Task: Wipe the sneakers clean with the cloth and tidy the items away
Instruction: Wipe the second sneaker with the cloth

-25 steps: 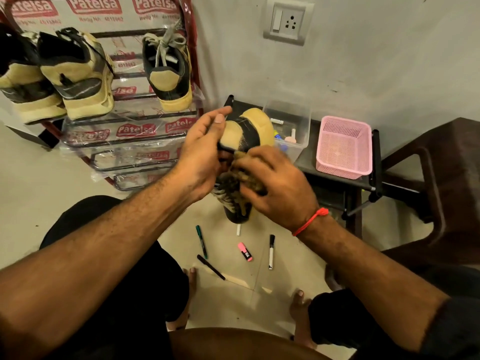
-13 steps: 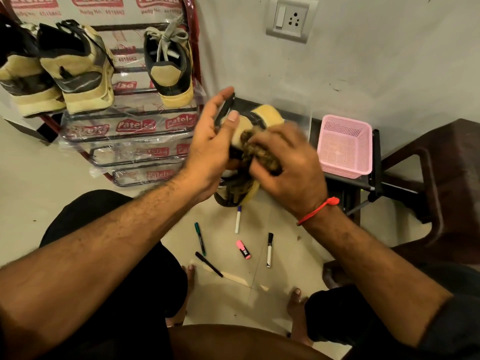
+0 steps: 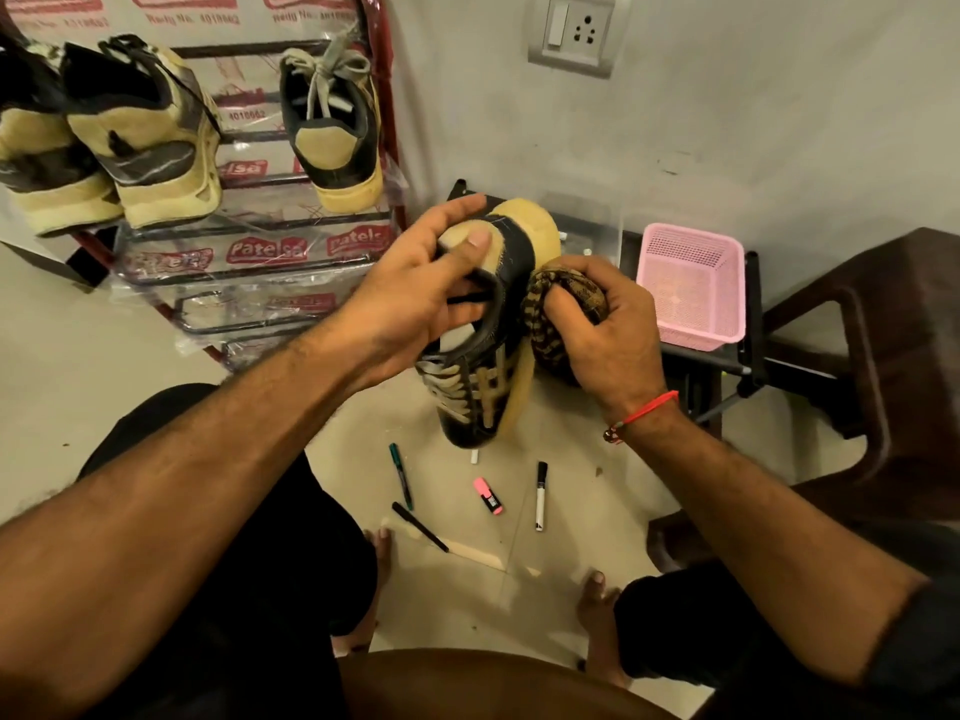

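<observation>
Between 2 hands (image 3: 415, 298), sneaker (image 3: 488, 356) touches cloth (image 3: 550, 324).

shoe rack (image 3: 291, 275) wrap, left of the left hand's fingers (image 3: 457, 207): red labels read "Patelsa" | top panel: partly cut number "4018662" | markers' print: too small to read

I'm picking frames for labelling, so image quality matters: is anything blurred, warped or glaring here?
Head view: warm, dim light; wide-angle bending at the edges, forearms stretched; the sneaker, cloth and both hands fairly sharp; glare on the shoe rack's plastic wrap; clear box hard to make out.
</observation>
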The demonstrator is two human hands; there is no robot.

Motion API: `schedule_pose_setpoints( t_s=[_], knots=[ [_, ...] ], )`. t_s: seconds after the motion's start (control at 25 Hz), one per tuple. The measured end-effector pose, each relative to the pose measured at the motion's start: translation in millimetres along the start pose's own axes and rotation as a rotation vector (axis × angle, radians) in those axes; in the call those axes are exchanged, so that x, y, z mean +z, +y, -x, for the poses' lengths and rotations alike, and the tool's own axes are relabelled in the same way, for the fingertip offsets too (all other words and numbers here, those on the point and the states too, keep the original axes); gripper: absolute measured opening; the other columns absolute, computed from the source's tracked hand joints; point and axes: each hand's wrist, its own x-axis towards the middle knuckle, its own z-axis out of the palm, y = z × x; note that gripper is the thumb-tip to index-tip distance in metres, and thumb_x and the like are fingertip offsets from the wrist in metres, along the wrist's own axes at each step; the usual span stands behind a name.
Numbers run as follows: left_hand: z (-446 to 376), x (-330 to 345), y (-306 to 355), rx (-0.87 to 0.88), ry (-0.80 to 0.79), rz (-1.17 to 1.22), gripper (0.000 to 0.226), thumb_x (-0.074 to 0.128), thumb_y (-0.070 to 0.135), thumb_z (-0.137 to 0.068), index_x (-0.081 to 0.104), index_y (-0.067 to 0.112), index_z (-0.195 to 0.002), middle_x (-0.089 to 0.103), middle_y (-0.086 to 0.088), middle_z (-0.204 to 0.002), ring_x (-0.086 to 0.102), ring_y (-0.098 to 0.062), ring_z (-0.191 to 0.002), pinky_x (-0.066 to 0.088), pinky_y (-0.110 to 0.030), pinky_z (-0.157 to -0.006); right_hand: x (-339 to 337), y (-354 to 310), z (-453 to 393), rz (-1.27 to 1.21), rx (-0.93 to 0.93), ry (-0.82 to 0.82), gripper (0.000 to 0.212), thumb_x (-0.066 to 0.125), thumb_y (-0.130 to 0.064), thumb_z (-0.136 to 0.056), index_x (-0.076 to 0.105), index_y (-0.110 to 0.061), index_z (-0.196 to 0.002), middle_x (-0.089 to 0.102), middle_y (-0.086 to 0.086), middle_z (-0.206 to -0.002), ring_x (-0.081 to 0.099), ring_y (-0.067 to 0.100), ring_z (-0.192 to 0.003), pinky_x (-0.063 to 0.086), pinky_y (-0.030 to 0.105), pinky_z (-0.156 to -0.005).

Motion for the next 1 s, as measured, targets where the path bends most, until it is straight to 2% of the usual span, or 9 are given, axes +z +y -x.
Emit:
schedule_pose_setpoints(
  t_s=[0.12, 0.2, 0.36, 0.48, 0.52, 0.64, 0.76, 0.84, 1.0],
  knots=[
    [3, -6, -1, 0.296, -0.121, -0.702, 0.058, 0.059, 0.025, -0.102, 0.034, 0.020, -0.155, 0.053, 0.002, -0.141, 0.058, -0.010, -0.122, 0.055, -0.029, -0.093, -4, 2, -1, -0.042, 0.015, 0.015, 0.016, 0.060, -0.016, -0.087, 0.069, -0.013, -0.100, 0.069, 0.001, -0.091, 0.065, 0.013, -0.087, 0.057, 0.031, -0.078],
    [2, -3, -1, 0.415, -0.188, -1.031, 0.069, 0.061, 0.026, -0.100, 0.025, 0.021, -0.159, 0.050, -0.005, -0.148, 0.052, -0.017, -0.132, 0.047, -0.033, -0.108, -4, 2, -2, -0.041, 0.033, 0.021, 0.017, 0.060, -0.018, -0.088, 0.069, -0.012, -0.102, 0.068, 0.002, -0.093, 0.065, 0.016, -0.087, 0.058, 0.033, -0.076],
    [7, 7, 5, 0.392, -0.184, -1.258, 0.075, 0.052, 0.025, -0.104, 0.005, 0.030, -0.161, 0.049, -0.009, -0.148, 0.048, -0.024, -0.135, 0.035, -0.026, -0.107, -2, 4, -3, -0.035, 0.037, 0.000, 0.017, 0.059, -0.018, -0.090, 0.066, -0.013, -0.105, 0.068, 0.004, -0.096, 0.065, 0.018, -0.090, 0.058, 0.039, -0.078],
    [10, 9, 6, 0.321, -0.138, -1.514, 0.068, 0.042, 0.036, -0.106, 0.001, 0.029, -0.160, 0.056, -0.012, -0.135, 0.057, -0.030, -0.121, 0.046, -0.042, -0.104, -3, 5, -4, 0.033, -0.083, -0.035, 0.023, 0.058, -0.021, -0.089, 0.065, -0.011, -0.108, 0.066, 0.004, -0.102, 0.063, 0.020, -0.097, 0.056, 0.039, -0.084],
    [10, 10, 4, 0.308, -0.139, -1.544, 0.065, 0.040, 0.038, -0.106, 0.004, 0.027, -0.160, 0.060, -0.011, -0.127, 0.059, -0.029, -0.115, 0.048, -0.042, -0.100, -4, 5, -4, 0.047, -0.116, -0.047, 0.024, 0.058, -0.020, -0.089, 0.064, -0.010, -0.109, 0.066, 0.004, -0.105, 0.063, 0.020, -0.099, 0.055, 0.038, -0.087],
    [9, 7, -4, 0.366, -0.094, -1.383, 0.050, 0.043, 0.034, -0.105, 0.030, 0.023, -0.153, 0.058, 0.005, -0.093, 0.061, -0.019, -0.090, 0.048, -0.029, -0.074, -4, 4, -7, -0.007, -0.084, -0.043, 0.020, 0.060, -0.013, -0.088, 0.065, -0.014, -0.107, 0.066, 0.000, -0.104, 0.063, 0.013, -0.099, 0.055, 0.032, -0.088],
    [-5, -8, -9, 0.360, 0.039, -0.989, 0.035, 0.047, 0.025, -0.106, 0.048, 0.023, -0.140, 0.066, -0.002, -0.103, 0.068, -0.011, -0.078, 0.052, -0.017, -0.060, -7, 5, -14, -0.067, -0.039, -0.017, 0.020, 0.058, -0.013, -0.091, 0.066, -0.012, -0.110, 0.068, -0.002, -0.104, 0.064, 0.012, -0.099, 0.056, 0.034, -0.088],
    [-12, -11, -11, 0.325, 0.099, -0.687, 0.029, 0.046, 0.020, -0.106, 0.053, 0.020, -0.134, 0.068, -0.008, -0.108, 0.072, -0.014, -0.071, 0.058, -0.027, -0.060, -9, 5, -17, -0.037, -0.068, -0.006, 0.024, 0.055, -0.015, -0.094, 0.066, -0.012, -0.115, 0.068, 0.001, -0.108, 0.063, 0.015, -0.103, 0.053, 0.035, -0.092],
    [-13, -2, -10, 0.199, 0.208, -0.211, 0.028, 0.043, 0.012, -0.106, 0.060, 0.010, -0.129, 0.070, -0.009, -0.101, 0.072, -0.015, -0.065, 0.058, -0.028, -0.056, -6, -7, -4, 0.147, -0.213, -0.062, 0.025, 0.056, -0.021, -0.094, 0.065, -0.011, -0.115, 0.063, 0.005, -0.107, 0.057, 0.011, -0.097, 0.044, 0.012, -0.087]
  ],
)
